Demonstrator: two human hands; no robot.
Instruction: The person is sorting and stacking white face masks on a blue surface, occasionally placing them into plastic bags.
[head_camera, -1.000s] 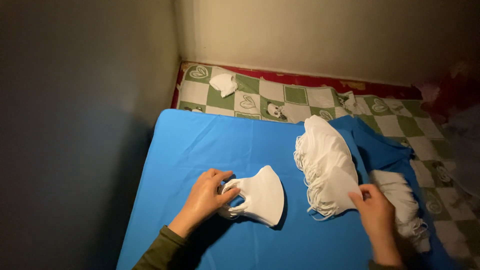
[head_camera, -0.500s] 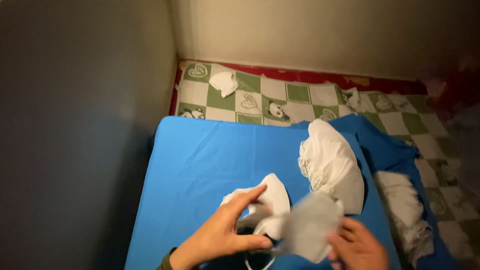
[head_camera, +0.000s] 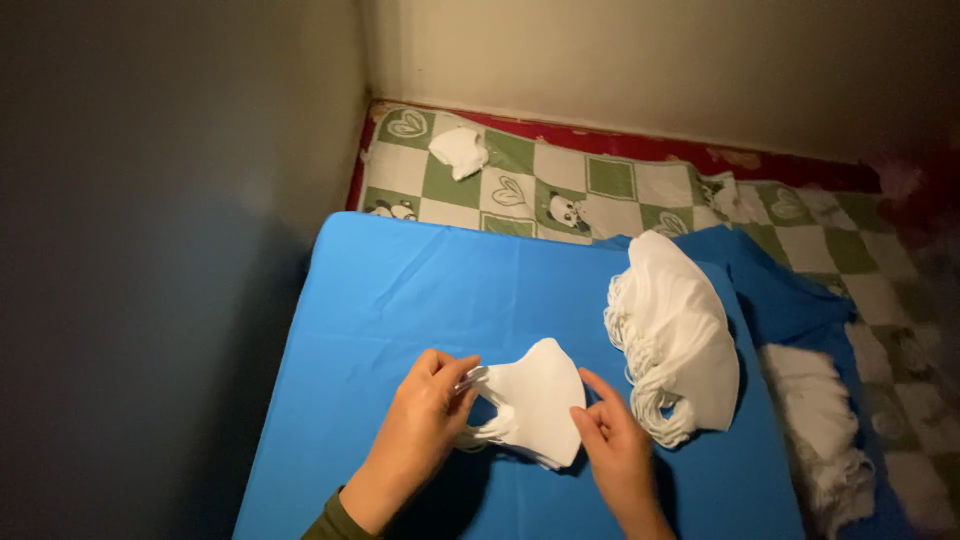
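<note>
A small stack of folded white face masks (head_camera: 535, 400) lies on a blue cloth (head_camera: 420, 290). My left hand (head_camera: 425, 425) pinches the left edge of the top mask, by its ear loops. My right hand (head_camera: 612, 440) rests against the stack's right edge, its fingers touching the masks. A larger pile of white masks (head_camera: 675, 335) with loose ear loops sits to the right of my hands on the same cloth.
Another heap of white masks (head_camera: 825, 420) lies at the cloth's right edge. Behind is a green and white checked mat (head_camera: 600, 185) with stray masks (head_camera: 460, 150). A dark wall (head_camera: 150, 250) borders the left side.
My right hand left the right-hand piles, brought a mask over and laid it on the small stack. Both hands now sit at the stack's edges.
</note>
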